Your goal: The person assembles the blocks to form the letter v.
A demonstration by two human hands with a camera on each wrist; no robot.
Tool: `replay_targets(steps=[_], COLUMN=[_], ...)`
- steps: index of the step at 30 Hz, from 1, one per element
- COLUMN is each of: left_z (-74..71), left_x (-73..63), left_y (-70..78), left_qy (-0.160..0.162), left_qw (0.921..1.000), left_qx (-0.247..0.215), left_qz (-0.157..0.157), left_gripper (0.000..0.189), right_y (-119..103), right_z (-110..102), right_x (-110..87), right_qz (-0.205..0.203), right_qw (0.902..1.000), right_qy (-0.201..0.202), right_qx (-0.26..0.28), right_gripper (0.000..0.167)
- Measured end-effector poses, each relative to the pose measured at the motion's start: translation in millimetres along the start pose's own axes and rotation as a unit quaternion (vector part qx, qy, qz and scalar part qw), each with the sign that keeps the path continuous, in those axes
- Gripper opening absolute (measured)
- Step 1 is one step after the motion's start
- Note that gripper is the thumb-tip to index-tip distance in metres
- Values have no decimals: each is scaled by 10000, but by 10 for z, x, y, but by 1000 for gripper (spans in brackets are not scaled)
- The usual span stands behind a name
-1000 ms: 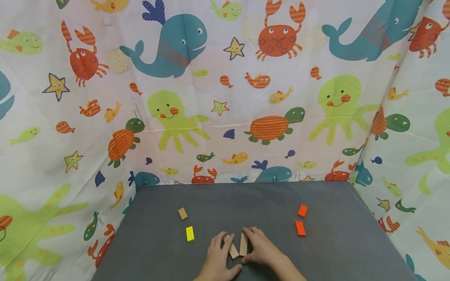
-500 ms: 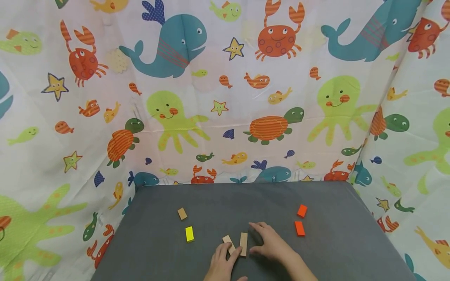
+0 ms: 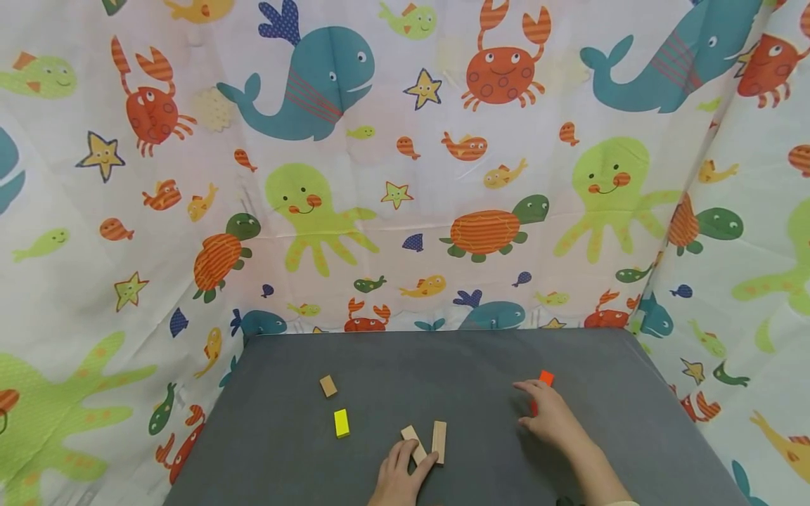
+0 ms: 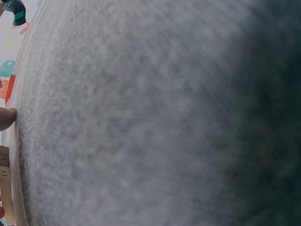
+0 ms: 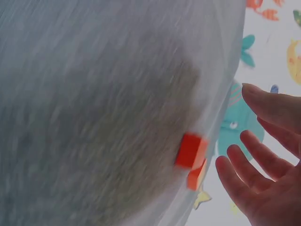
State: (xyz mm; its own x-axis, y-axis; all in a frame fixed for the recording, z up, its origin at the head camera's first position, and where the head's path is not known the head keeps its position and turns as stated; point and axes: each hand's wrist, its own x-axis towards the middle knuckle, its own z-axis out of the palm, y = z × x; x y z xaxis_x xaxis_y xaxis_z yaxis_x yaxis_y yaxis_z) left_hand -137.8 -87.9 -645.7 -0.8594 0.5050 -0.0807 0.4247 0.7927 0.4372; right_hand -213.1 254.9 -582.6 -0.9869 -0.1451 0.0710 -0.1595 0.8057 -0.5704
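Two plain wooden blocks [image 3: 439,443] lie close together near the table's front, angled so their near ends almost meet. My left hand [image 3: 400,474] rests at the left one, a wooden block [image 3: 411,436], with fingertips on its left side and the thumb at its right. In the left wrist view, the thumb [image 4: 6,118] and the printed block ends [image 4: 4,162] show at the left edge. My right hand [image 3: 550,418] hovers over two orange-red blocks [image 5: 192,150], its fingers spread and holding nothing. It partly covers both blocks in the head view.
A yellow block [image 3: 342,423] and a small tan block [image 3: 328,386] lie on the left of the grey table [image 3: 443,365]. A curtain printed with sea animals [image 3: 392,232] stands behind the table and along its sides.
My right hand has left the right wooden block and moved right and forward to the orange-red blocks. My left hand has shifted slightly right and stays at the left wooden block.
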Motion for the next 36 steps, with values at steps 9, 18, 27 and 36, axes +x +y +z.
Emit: replay_targets(steps=[9, 18, 27, 36], left_z=[44, 29, 5, 16], left_x=[-19, -26, -9, -4], left_y=[-11, -12, -16, -17], left_qy=[232, 278, 96, 123], left_qw=[9997, 9996, 9999, 9999], left_qx=[-26, 48, 80, -14], left_qz=[65, 75, -14, 28], left_gripper=[89, 90, 93, 91], right_y=[268, 336, 13, -216], right_z=[-39, -9, -1, 117], right_x=[-60, -32, 95, 219], right_qz=[286, 475, 444, 406], right_qw=[9991, 9979, 9988, 9986], right_qy=[-326, -315, -202, -145], right_qx=[-35, -308, 45, 318], right_gripper=[76, 59, 57, 55])
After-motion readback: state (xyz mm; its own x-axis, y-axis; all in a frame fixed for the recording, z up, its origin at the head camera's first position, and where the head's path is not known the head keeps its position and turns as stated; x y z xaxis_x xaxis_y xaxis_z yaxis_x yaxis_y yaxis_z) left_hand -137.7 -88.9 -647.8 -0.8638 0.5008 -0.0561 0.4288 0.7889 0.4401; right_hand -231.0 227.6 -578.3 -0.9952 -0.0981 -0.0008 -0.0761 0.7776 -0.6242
